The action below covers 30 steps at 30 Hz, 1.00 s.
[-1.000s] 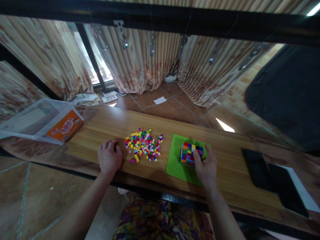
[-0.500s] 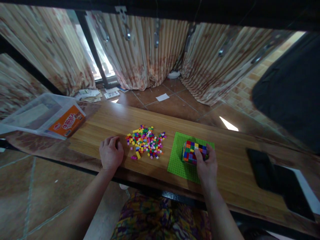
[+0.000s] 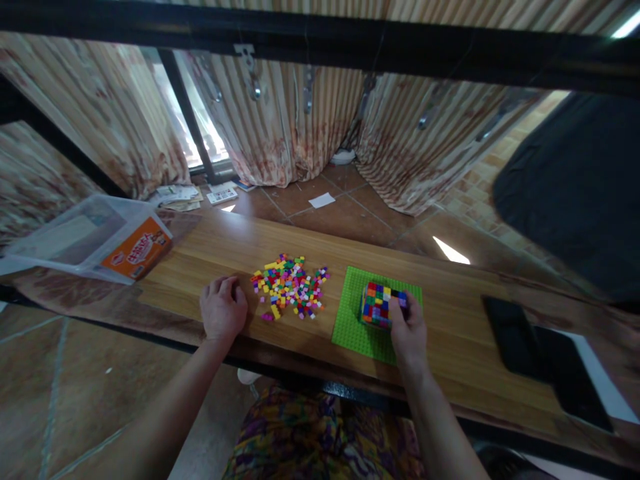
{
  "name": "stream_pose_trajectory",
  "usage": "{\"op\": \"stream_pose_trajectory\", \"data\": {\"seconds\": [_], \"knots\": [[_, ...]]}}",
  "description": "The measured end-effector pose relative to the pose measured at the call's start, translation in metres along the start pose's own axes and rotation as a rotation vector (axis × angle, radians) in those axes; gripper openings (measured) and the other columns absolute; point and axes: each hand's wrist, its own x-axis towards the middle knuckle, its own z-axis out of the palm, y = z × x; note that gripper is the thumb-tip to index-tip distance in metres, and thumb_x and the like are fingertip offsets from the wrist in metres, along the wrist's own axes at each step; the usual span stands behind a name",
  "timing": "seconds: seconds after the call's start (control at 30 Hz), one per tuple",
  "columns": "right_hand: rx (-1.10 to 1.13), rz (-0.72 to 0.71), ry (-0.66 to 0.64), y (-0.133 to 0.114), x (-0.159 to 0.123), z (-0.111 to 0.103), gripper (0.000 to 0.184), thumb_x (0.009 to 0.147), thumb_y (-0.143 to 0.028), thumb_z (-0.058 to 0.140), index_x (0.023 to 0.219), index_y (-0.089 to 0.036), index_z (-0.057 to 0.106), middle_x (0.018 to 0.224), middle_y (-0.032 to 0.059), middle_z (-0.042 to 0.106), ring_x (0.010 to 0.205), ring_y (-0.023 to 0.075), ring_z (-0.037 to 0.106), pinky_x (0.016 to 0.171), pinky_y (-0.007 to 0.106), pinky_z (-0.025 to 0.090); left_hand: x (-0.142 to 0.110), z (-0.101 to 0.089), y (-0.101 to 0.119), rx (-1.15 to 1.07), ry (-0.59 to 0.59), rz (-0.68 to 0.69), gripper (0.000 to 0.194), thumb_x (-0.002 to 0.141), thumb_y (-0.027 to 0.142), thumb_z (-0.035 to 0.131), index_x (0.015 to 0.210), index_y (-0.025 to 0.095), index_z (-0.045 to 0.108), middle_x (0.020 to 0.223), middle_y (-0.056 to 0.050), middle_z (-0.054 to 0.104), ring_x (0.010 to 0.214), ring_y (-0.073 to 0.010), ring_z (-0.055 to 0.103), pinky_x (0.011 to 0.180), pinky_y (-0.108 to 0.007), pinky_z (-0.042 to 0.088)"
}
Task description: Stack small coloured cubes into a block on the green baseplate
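Observation:
My right hand [image 3: 411, 330] grips the right side of a multicoloured block built of toy bricks [image 3: 376, 308], thumb across its top and fingers round the far side. The block is over a green studded baseplate [image 3: 350, 327]; whether it is attached there, I cannot tell. My left hand [image 3: 223, 312] rests on the wooden tabletop with loosely bent fingers, thumb apart from the forefinger, and nothing visible in it. Just right of that hand lies a pile of small loose bricks [image 3: 290, 283] in many colours, with a yellow brick [image 3: 275, 311] at its near edge.
A clear plastic box [image 3: 90, 233] with an orange label stands at the left end of the table [image 3: 200, 247]. Dark flat objects [image 3: 515, 337] and a white sheet [image 3: 600, 380] lie at the right. A dark metal bar [image 3: 320, 40] crosses above, before striped curtains [image 3: 280, 127].
The view has tilted up slightly, showing more of the overhead bar. Both hands, the brick block and the pile keep nearly the same places on the table.

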Motion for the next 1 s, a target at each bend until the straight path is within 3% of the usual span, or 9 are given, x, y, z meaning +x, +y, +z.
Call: {"op": "stream_pose_trajectory", "data": {"seconds": [0.13,0.37,0.8,0.93,1.0], "knots": [[0.097,0.084,0.010,0.002,0.002,-0.001,0.065,0.081,-0.060,0.051,0.129,-0.015,0.055,0.121,0.0126,0.062,0.106,0.0237,0.060,0.095,0.042,0.046,0.000,0.001,-0.001,-0.015,0.006,-0.004,0.029,0.085,0.026,0.046,0.103,0.017,0.068,0.107,-0.013,0.065,0.101,-0.0299,0.056,0.094,-0.046,0.043],[-0.142,-0.145,-0.009,0.011,0.001,-0.001,0.068,0.083,-0.058,0.051,0.131,-0.010,0.053,0.118,0.0171,0.063,0.106,0.0261,0.058,0.098,0.045,0.042,-0.001,0.000,0.000,0.008,-0.005,0.002,0.030,0.088,0.027,0.044,0.104,0.015,0.067,0.107,-0.014,0.065,0.100,-0.0293,0.056,0.093,-0.045,0.043],[-0.078,-0.125,0.007,0.008,-0.002,-0.006,0.061,0.084,-0.056,0.052,0.129,-0.014,0.054,0.118,0.0142,0.063,0.104,0.0245,0.060,0.094,0.044,0.045,-0.002,-0.001,0.002,-0.014,-0.018,-0.013,0.029,0.086,0.025,0.045,0.103,0.015,0.067,0.106,-0.013,0.065,0.102,-0.0297,0.055,0.094,-0.045,0.043],[-0.145,-0.330,0.174,-0.019,-0.021,-0.016,0.053,0.086,-0.049,0.057,0.124,-0.013,0.058,0.117,0.0151,0.063,0.106,0.0262,0.060,0.094,0.045,0.045,-0.003,-0.001,0.003,-0.029,-0.024,-0.039,0.029,0.087,0.024,0.045,0.105,0.016,0.067,0.107,-0.014,0.065,0.104,-0.0299,0.054,0.094,-0.046,0.043],[-0.189,-0.461,0.131,-0.037,-0.037,-0.016,0.037,0.088,-0.043,0.057,0.111,-0.017,0.066,0.108,0.0118,0.067,0.102,0.0251,0.061,0.094,0.044,0.046,-0.003,-0.001,0.003,-0.032,-0.024,-0.044,0.029,0.087,0.024,0.046,0.105,0.015,0.067,0.106,-0.014,0.065,0.104,-0.0298,0.054,0.094,-0.046,0.043]]}}
